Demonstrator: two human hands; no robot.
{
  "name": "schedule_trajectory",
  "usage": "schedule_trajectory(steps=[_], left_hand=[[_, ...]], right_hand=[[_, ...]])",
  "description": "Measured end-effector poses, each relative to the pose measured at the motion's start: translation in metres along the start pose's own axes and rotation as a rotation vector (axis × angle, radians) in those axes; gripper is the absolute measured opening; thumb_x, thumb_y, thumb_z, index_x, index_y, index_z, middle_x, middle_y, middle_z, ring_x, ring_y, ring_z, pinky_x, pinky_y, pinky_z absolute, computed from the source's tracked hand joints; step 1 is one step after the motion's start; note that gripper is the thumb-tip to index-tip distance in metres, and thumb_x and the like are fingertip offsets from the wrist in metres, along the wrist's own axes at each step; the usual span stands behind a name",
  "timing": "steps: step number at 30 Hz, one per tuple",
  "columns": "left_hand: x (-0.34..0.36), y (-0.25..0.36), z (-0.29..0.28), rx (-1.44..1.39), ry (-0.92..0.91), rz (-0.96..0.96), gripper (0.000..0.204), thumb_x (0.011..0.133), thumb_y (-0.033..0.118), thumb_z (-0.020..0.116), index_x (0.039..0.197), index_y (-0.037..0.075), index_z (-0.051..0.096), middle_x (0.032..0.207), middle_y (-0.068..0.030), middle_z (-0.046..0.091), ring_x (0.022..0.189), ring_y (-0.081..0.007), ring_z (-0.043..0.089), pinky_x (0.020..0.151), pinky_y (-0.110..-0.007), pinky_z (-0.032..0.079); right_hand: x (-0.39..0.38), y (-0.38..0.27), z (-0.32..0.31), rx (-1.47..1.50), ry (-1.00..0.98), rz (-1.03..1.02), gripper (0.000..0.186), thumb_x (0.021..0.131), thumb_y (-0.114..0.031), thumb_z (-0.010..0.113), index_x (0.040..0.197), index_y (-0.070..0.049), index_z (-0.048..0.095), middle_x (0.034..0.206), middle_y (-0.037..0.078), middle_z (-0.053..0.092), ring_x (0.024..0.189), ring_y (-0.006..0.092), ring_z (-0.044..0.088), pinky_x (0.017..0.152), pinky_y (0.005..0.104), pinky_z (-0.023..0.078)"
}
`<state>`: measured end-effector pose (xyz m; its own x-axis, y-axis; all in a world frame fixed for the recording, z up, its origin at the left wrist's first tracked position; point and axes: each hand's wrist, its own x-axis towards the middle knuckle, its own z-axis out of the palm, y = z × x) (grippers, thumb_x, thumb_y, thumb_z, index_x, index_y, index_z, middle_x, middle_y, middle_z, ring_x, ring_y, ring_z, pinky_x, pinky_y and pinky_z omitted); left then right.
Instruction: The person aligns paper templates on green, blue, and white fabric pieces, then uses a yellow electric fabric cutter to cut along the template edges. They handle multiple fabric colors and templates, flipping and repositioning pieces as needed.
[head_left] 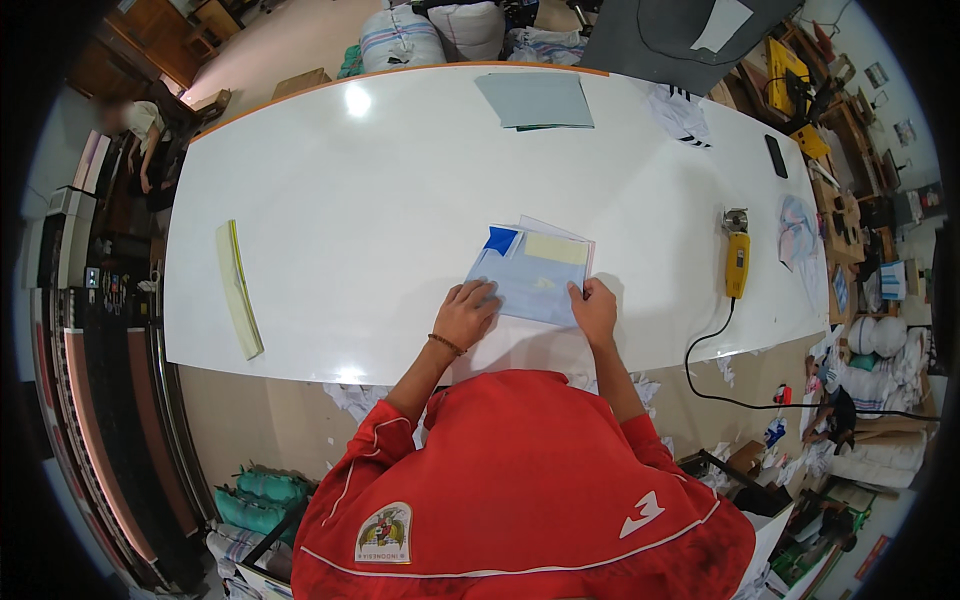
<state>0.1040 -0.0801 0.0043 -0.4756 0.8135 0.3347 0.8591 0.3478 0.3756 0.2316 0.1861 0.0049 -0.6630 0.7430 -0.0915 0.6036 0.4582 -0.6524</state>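
Note:
A flat, light blue, see-through packet or sheet point(535, 297) lies before me on the white table, with a bright blue patch point(500, 240) at its far left corner and a pale yellow piece point(556, 248) along its far edge. I cannot tell if it is plastic or thin cloth. At its near left side my left hand point(467, 312) rests with bent fingers lying on the edge, not wrapped round it. My right hand point(597, 308) pinches the right edge between thumb and curled fingers. A thin pale sheet point(540, 226) sticks out beyond the far edge.
To the right stands a yellow electric cutter point(737, 262), its black cord point(690, 375) running off the table. A pale yellow strip point(238, 290) lies left. Farther off are grey-green sheets point(540, 100), white cloth point(680, 115) and a phone point(776, 156). Another person point(145, 135) sits far left.

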Motion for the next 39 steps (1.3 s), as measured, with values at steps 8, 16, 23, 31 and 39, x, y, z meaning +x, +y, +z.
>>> schedule_trajectory(steps=[8, 16, 23, 31, 39], left_hand=[[-0.009, 0.005, 0.004, -0.120, -0.050, -0.251, 0.064, 0.083, 0.027, 0.083, 0.142, 0.017, 0.060, 0.143, -0.0106, 0.059, 0.134, -0.0316, 0.055, 0.108, -0.047, 0.047], [-0.006, 0.015, 0.021, -0.033, 0.007, -0.226, 0.041, 0.085, 0.022, 0.079, 0.125, 0.016, 0.068, 0.131, -0.0073, 0.062, 0.125, -0.0307, 0.057, 0.100, -0.048, 0.047], [0.003, -0.035, 0.016, 0.152, 0.021, -0.184, 0.019, 0.088, 0.014, 0.068, 0.105, 0.016, 0.075, 0.120, -0.0044, 0.066, 0.120, -0.0285, 0.059, 0.100, -0.048, 0.046], [0.019, -0.072, -0.030, 0.084, 0.162, -0.454, 0.024, 0.084, 0.011, 0.075, 0.107, 0.012, 0.077, 0.114, -0.0087, 0.073, 0.111, -0.0313, 0.064, 0.093, -0.046, 0.049], [0.032, 0.030, 0.038, -0.130, -0.036, -0.149, 0.027, 0.086, 0.031, 0.080, 0.109, 0.017, 0.075, 0.095, -0.0044, 0.069, 0.101, -0.0267, 0.066, 0.086, -0.046, 0.054]], right_hand=[[0.036, 0.019, -0.033, 0.569, -0.094, -0.103, 0.016, 0.098, -0.016, 0.074, 0.097, -0.002, 0.065, 0.084, 0.002, 0.066, 0.077, 0.0110, 0.058, 0.071, 0.0284, 0.047], [0.069, 0.040, -0.126, 0.792, 0.136, -0.012, 0.018, 0.104, -0.016, 0.070, 0.115, -0.004, 0.062, 0.097, 0.003, 0.069, 0.086, 0.0084, 0.057, 0.081, 0.0247, 0.046], [0.064, 0.137, -0.148, 0.595, 0.543, 0.184, 0.035, 0.100, -0.020, 0.072, 0.125, 0.001, 0.059, 0.112, 0.014, 0.069, 0.103, 0.0230, 0.065, 0.091, 0.0355, 0.052], [0.013, 0.135, -0.075, 0.035, 0.421, -0.048, 0.033, 0.088, -0.015, 0.079, 0.116, 0.000, 0.070, 0.100, 0.014, 0.073, 0.087, 0.0276, 0.071, 0.080, 0.0389, 0.056], [-0.014, 0.007, 0.027, 0.232, -0.133, -0.273, 0.021, 0.086, -0.015, 0.080, 0.104, -0.006, 0.075, 0.093, 0.012, 0.074, 0.084, 0.0285, 0.070, 0.079, 0.0430, 0.054]])
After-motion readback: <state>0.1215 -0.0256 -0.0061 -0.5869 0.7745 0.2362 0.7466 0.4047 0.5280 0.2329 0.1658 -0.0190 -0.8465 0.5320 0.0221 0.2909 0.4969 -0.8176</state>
